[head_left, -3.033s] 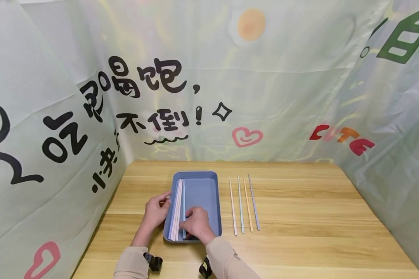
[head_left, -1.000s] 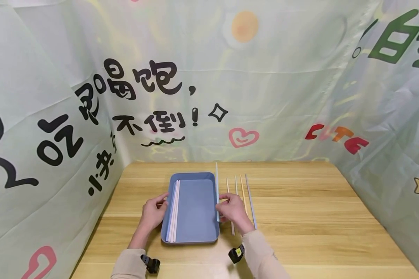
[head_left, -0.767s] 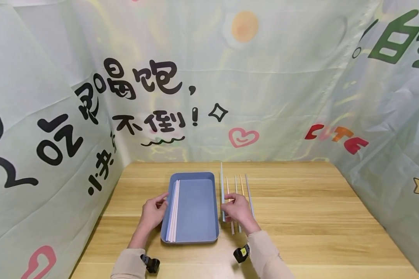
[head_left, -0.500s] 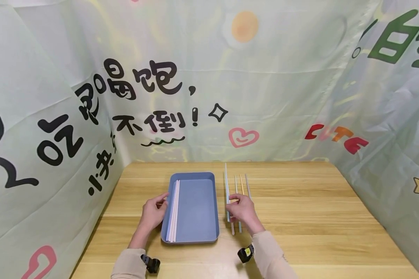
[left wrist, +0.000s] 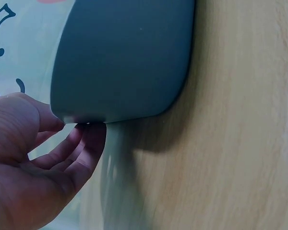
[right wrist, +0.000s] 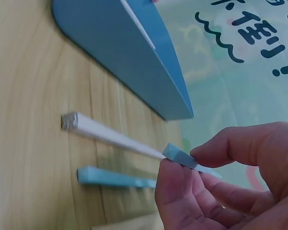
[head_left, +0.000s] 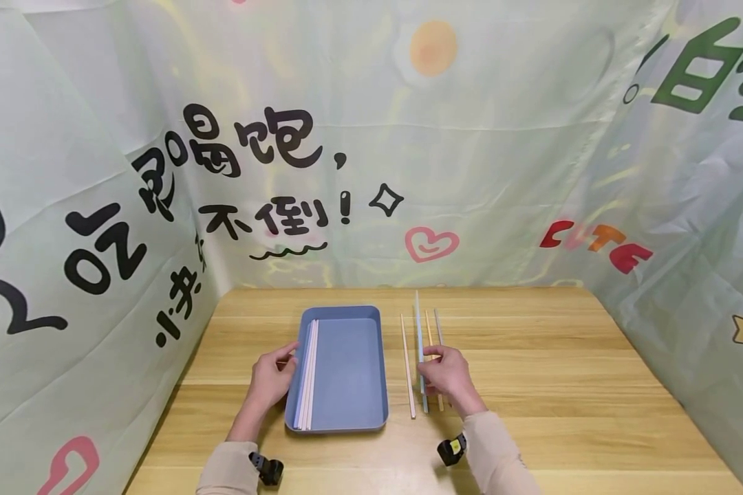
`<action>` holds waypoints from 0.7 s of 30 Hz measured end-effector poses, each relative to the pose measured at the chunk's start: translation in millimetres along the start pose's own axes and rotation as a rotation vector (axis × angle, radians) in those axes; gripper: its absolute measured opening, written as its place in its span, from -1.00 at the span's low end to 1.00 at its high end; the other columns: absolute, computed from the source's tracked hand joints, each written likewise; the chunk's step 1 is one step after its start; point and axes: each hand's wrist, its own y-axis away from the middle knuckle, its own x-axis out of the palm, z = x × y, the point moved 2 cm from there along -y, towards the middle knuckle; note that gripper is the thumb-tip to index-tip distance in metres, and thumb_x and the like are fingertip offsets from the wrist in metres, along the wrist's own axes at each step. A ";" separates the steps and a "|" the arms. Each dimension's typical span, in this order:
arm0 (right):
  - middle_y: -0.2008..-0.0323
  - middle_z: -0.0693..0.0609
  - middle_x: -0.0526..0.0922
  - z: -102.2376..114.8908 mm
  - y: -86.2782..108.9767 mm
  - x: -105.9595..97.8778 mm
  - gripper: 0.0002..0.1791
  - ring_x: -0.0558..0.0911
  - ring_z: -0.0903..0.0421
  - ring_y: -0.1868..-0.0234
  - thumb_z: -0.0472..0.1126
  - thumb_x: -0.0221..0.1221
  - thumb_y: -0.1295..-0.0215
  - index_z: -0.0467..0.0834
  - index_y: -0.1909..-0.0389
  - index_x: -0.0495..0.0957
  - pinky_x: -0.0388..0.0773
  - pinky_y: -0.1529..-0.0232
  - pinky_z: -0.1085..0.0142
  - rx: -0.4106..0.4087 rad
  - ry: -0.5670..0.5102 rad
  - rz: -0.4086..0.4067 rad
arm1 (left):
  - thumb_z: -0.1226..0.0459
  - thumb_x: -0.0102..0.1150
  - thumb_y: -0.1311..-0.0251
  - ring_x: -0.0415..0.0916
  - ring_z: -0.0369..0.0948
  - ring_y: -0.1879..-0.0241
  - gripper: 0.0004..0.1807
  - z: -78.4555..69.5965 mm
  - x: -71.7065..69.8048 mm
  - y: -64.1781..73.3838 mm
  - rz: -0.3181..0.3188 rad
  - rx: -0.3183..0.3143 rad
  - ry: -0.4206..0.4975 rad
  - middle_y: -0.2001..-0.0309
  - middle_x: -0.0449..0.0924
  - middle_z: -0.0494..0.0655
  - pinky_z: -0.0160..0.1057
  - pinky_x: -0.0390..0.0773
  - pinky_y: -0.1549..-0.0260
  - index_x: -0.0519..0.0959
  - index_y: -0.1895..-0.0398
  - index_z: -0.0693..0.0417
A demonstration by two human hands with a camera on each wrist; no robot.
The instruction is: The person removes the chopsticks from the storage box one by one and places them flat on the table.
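My right hand [head_left: 448,373] pinches a light blue chopstick [right wrist: 179,155] between thumb and fingers, above the row on the table. In the head view that chopstick overlaps a matching light blue chopstick [right wrist: 115,178] lying on the wood. Left of it lies a pinkish-white chopstick [head_left: 408,364]; to its right are a yellow chopstick [head_left: 429,324] and a purple one [head_left: 439,326], partly hidden by the hand. A blue-grey tray [head_left: 353,426] holds several pinkish and purple chopsticks [head_left: 307,375] along its left side. My left hand [head_left: 272,377] touches the tray's left wall with relaxed fingertips.
The wooden table [head_left: 532,385] extends well to the right of the row. Printed cloth [head_left: 495,172] hangs behind the table and along both sides. A small black camera sits at each wrist, such as the right wrist camera [head_left: 452,450].
My right hand has lifted the light blue chopstick out of the tray and carried it right, past the pinkish-white one, over the light blue one. My left hand has stayed at the tray.
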 end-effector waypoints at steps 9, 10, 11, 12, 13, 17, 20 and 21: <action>0.35 -0.08 0.59 -7.7 -1.6 -18.0 -0.45 0.58 0.10 0.52 -0.41 0.19 -0.19 -0.36 -0.26 0.56 0.71 0.48 0.23 0.001 0.022 -0.022 | 0.41 0.19 -0.39 0.66 -0.08 0.14 -0.57 -0.7 0.0 0.6 0.001 0.002 -0.004 0.06 0.74 0.17 -0.35 0.59 0.24 0.64 -0.31 0.16; 0.35 -0.08 0.59 -8.4 -1.6 -19.7 -0.45 0.57 0.10 0.53 -0.40 0.19 -0.18 -0.37 -0.26 0.55 0.71 0.48 0.23 0.000 0.025 -0.024 | 0.41 0.19 -0.39 0.66 -0.08 0.14 -0.57 -0.7 0.0 0.7 0.001 0.002 -0.004 0.06 0.74 0.17 -0.35 0.59 0.24 0.64 -0.31 0.16; 0.35 -0.09 0.60 -8.9 -1.5 -21.4 -0.45 0.58 0.10 0.53 -0.39 0.19 -0.19 -0.37 -0.26 0.55 0.70 0.49 0.24 -0.003 0.033 -0.024 | 0.41 0.19 -0.39 0.66 -0.09 0.14 -0.57 -1.0 0.0 0.9 0.001 0.002 -0.004 0.06 0.74 0.17 -0.35 0.59 0.24 0.64 -0.31 0.16; 0.35 -0.10 0.60 -10.0 -1.8 -23.0 -0.45 0.58 0.10 0.53 -0.39 0.19 -0.19 -0.38 -0.26 0.55 0.70 0.49 0.24 -0.003 0.041 -0.025 | 0.41 0.19 -0.39 0.66 -0.09 0.14 -0.57 -1.5 -0.1 1.2 0.001 0.002 -0.004 0.06 0.74 0.17 -0.35 0.59 0.24 0.64 -0.31 0.16; 0.36 -0.10 0.60 -10.7 -1.6 -24.7 -0.45 0.59 0.10 0.54 -0.39 0.19 -0.19 -0.38 -0.26 0.55 0.70 0.48 0.24 -0.003 0.051 -0.028 | 0.41 0.19 -0.39 0.66 -0.09 0.15 -0.57 -1.7 -0.2 1.3 0.001 0.003 -0.004 0.06 0.74 0.18 -0.35 0.59 0.24 0.64 -0.31 0.16; 0.35 -0.12 0.62 -13.5 -1.9 -31.2 -0.47 0.63 0.08 0.53 -0.38 0.19 -0.20 -0.39 -0.24 0.56 0.73 0.47 0.22 -0.005 0.084 -0.040 | 0.42 0.17 -0.40 0.65 -0.10 0.16 -0.58 -3.7 -0.9 1.7 -0.006 0.011 -0.005 0.07 0.74 0.18 -0.36 0.59 0.25 0.64 -0.30 0.17; 0.35 -0.13 0.62 -16.4 -2.9 -36.2 -0.46 0.64 0.08 0.52 -0.38 0.19 -0.19 -0.40 -0.24 0.56 0.74 0.45 0.21 -0.002 0.105 -0.043 | 0.42 0.17 -0.40 0.65 -0.11 0.18 -0.58 -4.0 -1.2 1.4 -0.012 0.017 -0.007 0.09 0.74 0.19 -0.36 0.59 0.26 0.65 -0.29 0.19; 0.35 -0.14 0.62 -17.6 -3.4 -37.8 -0.45 0.64 0.08 0.52 -0.38 0.19 -0.19 -0.41 -0.24 0.56 0.75 0.44 0.20 -0.001 0.110 -0.042 | 0.42 0.17 -0.40 0.64 -0.11 0.18 -0.58 -4.0 -1.1 1.2 -0.014 0.017 -0.008 0.09 0.74 0.19 -0.37 0.58 0.26 0.65 -0.29 0.18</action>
